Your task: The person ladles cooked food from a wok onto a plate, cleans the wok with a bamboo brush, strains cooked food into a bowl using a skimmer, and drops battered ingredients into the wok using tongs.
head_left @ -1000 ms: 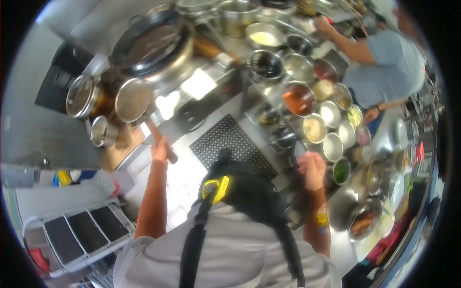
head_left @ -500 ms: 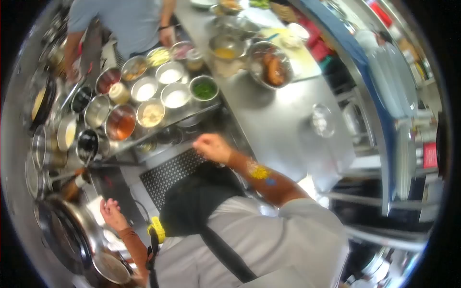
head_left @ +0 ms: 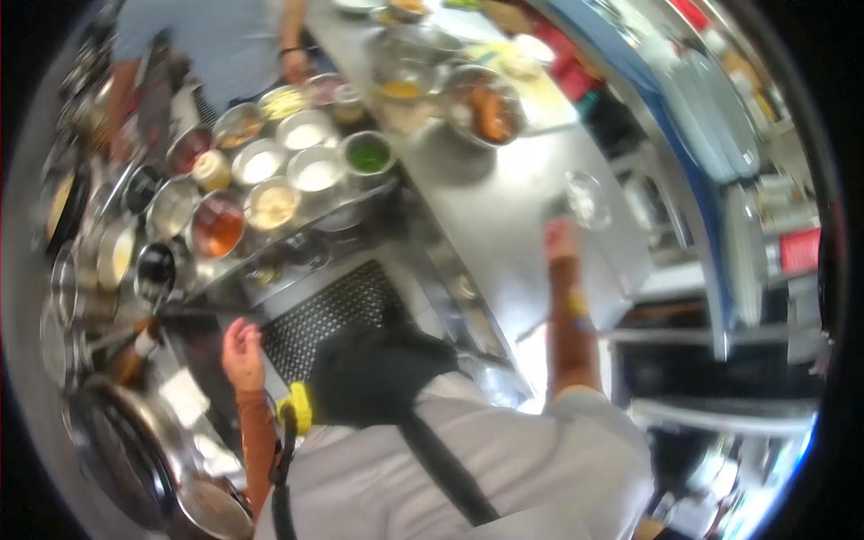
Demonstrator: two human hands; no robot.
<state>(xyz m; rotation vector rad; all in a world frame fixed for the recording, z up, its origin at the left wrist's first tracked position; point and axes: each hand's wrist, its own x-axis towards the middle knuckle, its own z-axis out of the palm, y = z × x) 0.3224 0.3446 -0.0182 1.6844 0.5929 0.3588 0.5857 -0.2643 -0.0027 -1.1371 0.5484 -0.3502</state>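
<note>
My right hand (head_left: pixel 561 239) is stretched out over the steel counter (head_left: pixel 504 207), close to a small clear bowl (head_left: pixel 589 200) with white contents. Motion blur smears its fingers, so I cannot make out their shape or whether they touch the bowl. My left hand (head_left: pixel 242 355) hangs in the air on the other side of my body, fingers loosely bent and partly apart, nothing visible in it. Beside that hand, to the left, lies a white cloth or paper (head_left: pixel 185 396).
Several metal tubs stand in rows, among them chopped greens (head_left: pixel 368 155) and an orange sauce (head_left: pixel 218 225). A large bowl with browned food (head_left: pixel 486 108) sits farther up the counter. Pans (head_left: pixel 214 506) line the lower left. A co-worker (head_left: pixel 202 45) stands at the top.
My right hand has swung from in front of my body to the right, over the counter near the clear bowl. My left hand has risen and shifted slightly right. The view has turned a little.
</note>
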